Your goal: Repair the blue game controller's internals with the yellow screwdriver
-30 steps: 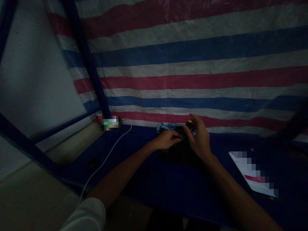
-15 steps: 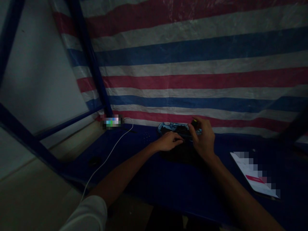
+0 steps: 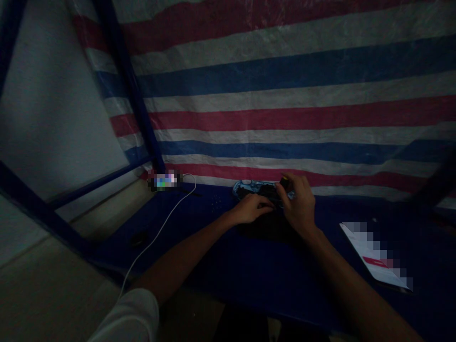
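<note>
In my right hand is a screwdriver, gripped by its black handle with the yellow end upward; its shaft is lost in the dark. Under it lies a light-blue and black moulded object, its near part hidden by my hands. My left hand rests against the object's near side, thumb and fingers drawn together in a pinch. What those fingers hold, if anything, is too dark to name. A dark patch, perhaps cloth or shadow, spreads beneath both hands.
Tiny specks lie scattered on the blue table, left of the object. A lit phone with a white cable stands at the back left. White paper lies at right. A striped tarp hangs behind.
My right hand and the screwdriver shifted right and the yellow end tipped, then came slightly back left. My left hand stays by the object, its fingers slightly nearer the right hand.
</note>
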`<state>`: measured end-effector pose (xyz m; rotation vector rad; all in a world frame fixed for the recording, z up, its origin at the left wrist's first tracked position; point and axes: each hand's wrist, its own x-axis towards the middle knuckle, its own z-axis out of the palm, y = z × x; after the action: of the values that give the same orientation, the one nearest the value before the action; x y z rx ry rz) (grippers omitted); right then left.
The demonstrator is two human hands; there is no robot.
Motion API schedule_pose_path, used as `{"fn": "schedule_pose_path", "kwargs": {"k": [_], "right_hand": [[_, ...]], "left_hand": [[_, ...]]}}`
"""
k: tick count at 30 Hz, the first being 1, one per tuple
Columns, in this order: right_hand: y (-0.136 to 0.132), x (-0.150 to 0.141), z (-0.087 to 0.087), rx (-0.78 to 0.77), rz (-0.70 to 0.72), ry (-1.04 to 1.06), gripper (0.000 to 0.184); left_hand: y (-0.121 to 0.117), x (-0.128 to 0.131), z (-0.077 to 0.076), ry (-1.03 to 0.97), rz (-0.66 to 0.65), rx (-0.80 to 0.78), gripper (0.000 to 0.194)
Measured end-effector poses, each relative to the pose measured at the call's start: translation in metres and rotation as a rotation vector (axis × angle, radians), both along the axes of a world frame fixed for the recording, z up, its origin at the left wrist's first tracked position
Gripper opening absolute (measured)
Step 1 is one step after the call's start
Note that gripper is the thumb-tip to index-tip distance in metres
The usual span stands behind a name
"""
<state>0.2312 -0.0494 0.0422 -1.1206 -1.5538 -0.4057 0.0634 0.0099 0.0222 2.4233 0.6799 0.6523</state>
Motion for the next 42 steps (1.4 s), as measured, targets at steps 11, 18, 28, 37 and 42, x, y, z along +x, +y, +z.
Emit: {"fn": "schedule_pose_path", "kwargs": {"k": [11,18,28,37,42], "right_hand": [[0.0012,-0.0004,-0.0006,0.004,0.004,0.017,0.028],[0.0012,-0.0017,-0.0006,0.003,0.023,0.031,0.028],[0.0017,-0.0017,-0.0011,-0.001,0.014,0.045,0.029],[0.0012,-0.0023,-0.0004,-0.002,0.023,0.053,0.029],[0.0013,-0.0015,-0.0008,-0.004,0.012,0.038,0.029]], "left_hand": [[0.0002,-0.0005,-0.0021,-0.013,0.014,0.000,0.019],[-0.0011,-0.0012,-0.0014,-0.007,0.041,0.018,0.021],[-0.0047,-0.0013,0.0006,0.009,0.065,0.037,0.020],[-0.0047,-0.0015,-0.0005,0.006,0.073,0.031,0.021],[-0.0049,-0.0015,-0.0007,-0.015,0.061,0.030,0.021]]}}
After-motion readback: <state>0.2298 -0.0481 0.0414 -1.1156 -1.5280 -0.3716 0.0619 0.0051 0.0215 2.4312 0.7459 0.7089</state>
